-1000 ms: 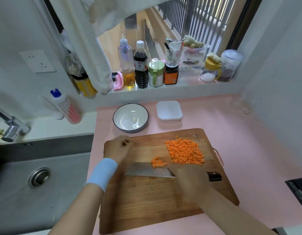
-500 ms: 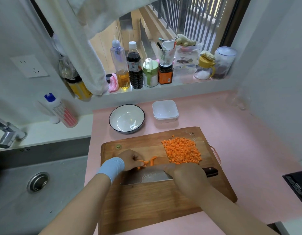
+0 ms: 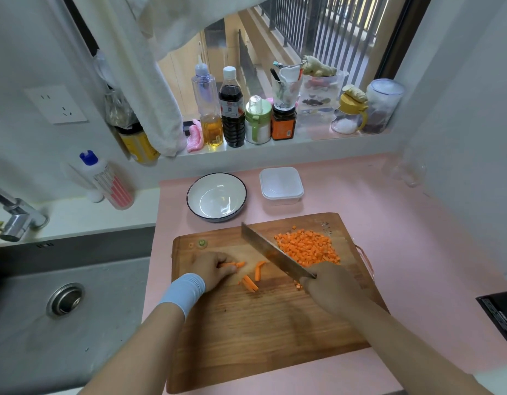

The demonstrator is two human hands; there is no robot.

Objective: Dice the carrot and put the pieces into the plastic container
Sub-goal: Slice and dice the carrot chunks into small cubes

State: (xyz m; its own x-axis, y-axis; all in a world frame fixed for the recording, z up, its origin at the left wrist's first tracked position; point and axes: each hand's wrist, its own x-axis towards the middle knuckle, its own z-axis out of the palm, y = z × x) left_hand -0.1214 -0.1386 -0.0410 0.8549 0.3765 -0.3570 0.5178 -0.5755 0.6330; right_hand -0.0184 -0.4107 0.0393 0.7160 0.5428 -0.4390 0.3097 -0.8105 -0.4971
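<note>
Your left hand (image 3: pixel 215 269) curls its fingers over a few carrot strips (image 3: pixel 235 264) near the left side of the cutting board (image 3: pixel 261 332). Their long axis runs left to right, and the free ends point right. Two loose strips (image 3: pixel 258 270) lie just beside them, roughly upright in the view.

Your right hand (image 3: pixel 329 283) is wrapped round the handle of the knife (image 3: pixel 272 255). The blade slants from your hand up and left towards the bowl (image 3: pixel 216 196), and it seems lifted off the wood, though the angle makes that hard to judge. The diced carrot (image 3: pixel 308 248) is heaped on the board's far right, just beside the blade.

The plastic container (image 3: pixel 281 185) sits beyond the board on the pink counter (image 3: pixel 403 223), right of the bowl. A sink (image 3: pixel 61 309) lies to the left, and bottles (image 3: pixel 232 109) line the windowsill.
</note>
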